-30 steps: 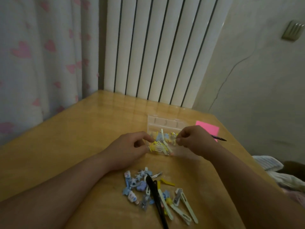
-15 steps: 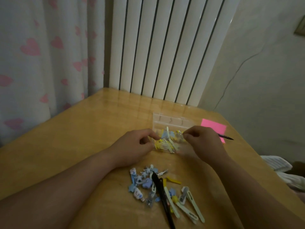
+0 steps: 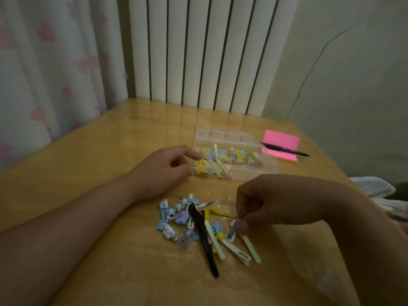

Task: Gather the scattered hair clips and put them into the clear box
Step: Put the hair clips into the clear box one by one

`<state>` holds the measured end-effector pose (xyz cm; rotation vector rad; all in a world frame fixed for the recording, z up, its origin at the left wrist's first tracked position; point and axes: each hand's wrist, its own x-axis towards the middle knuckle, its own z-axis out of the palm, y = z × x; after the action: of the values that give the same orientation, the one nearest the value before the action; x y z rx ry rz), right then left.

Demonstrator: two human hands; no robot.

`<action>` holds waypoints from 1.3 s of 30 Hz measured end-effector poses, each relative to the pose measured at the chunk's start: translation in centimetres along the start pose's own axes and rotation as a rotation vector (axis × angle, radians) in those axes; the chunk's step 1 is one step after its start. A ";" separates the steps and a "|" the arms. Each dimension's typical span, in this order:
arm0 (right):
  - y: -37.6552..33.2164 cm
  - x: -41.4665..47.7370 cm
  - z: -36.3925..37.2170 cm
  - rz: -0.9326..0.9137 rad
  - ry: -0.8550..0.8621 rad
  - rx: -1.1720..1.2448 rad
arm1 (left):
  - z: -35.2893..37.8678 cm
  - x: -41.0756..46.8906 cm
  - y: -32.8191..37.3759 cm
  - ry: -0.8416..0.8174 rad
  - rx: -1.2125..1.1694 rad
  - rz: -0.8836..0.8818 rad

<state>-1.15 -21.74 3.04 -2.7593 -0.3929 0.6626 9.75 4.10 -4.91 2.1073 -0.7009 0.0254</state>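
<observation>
- Head view: our left hand (image 3: pixel 161 171) grasps the left end of the clear box (image 3: pixel 249 174) between thumb and curled fingers; the box lies on the worktop (image 3: pixel 88 164) with yellow and blue clips (image 3: pixel 223 164) inside
- Our right hand (image 3: pixel 271 202) hangs over the loose hair clips (image 3: pixel 181 217) nearer us, fingers curled down onto a pale clip (image 3: pixel 233 231); we cannot tell whether they grasp it
- A long black clip (image 3: pixel 203 237) lies across that pile; a pen (image 3: pixel 284 150) rests on pink sticky notes (image 3: pixel 282 140) just beside the box's right end

Wooden table (image 3: pixel 88 162): clear box (image 3: pixel 249 173) far centre, pink notepad (image 3: pixel 280 140) w/ pen (image 3: pixel 284 149) across it far right, loose hair clips (image 3: pixel 182 218) piled near centre.
</observation>
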 end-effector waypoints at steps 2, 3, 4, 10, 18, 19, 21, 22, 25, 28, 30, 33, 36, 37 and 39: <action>-0.5 0.0 0.2 0.036 -0.026 -0.047 | 0.0 0.0 0.0 -0.003 -0.005 0.001; -0.6 0.0 0.3 0.037 -0.016 -0.059 | -0.1 0.0 0.0 -0.006 -0.004 0.003; -0.7 0.0 0.3 0.027 -0.004 -0.067 | -0.1 0.0 0.0 -0.008 -0.001 0.006; 0.0 0.3 0.4 0.045 0.113 -0.047 | 0.0 -0.1 0.0 -0.002 0.006 0.019; 1.2 2.0 1.1 0.114 0.356 0.051 | 0.0 -0.1 -0.1 -0.003 -0.013 0.020; 1.3 2.0 1.1 0.129 0.339 0.016 | 0.0 -0.1 -0.1 -0.005 -0.018 0.020; 1.4 1.7 0.8 0.150 0.281 -0.061 | 0.1 0.0 -0.2 -0.011 -0.027 0.015; 1.4 1.6 0.7 0.147 0.255 -0.078 | 0.1 0.0 -0.2 -0.012 -0.029 0.014; 1.3 1.9 0.8 0.100 0.283 -0.021 | 0.1 0.1 -0.3 -0.007 -0.022 0.010; 1.5 2.5 0.6 0.074 0.558 0.239 | 0.1 0.1 -0.4 -0.004 -0.029 0.007; 1.9 2.9 -0.4 0.093 0.741 0.362 | 0.2 0.1 -0.5 -0.005 -0.039 0.004; 2.6 4.0 -2.0 0.170 0.810 0.390 | 0.3 0.2 -0.6 -0.006 -0.040 0.001; 2.8 5.8 -2.9 0.246 0.740 0.311 | 0.3 0.3 -0.6 -0.008 -0.045 -0.003; 2.9 6.4 -3.1 0.260 0.699 0.271 | 0.3 0.3 -0.6 -0.010 -0.046 -0.004; 2.8 7.4 -3.2 0.286 0.607 0.198 | 0.3 0.2 -0.4 -0.014 -0.043 -0.003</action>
<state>7.26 -22.56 1.93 -2.6681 0.1912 -0.0994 10.06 3.99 -5.34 2.0695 -0.7008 -0.0053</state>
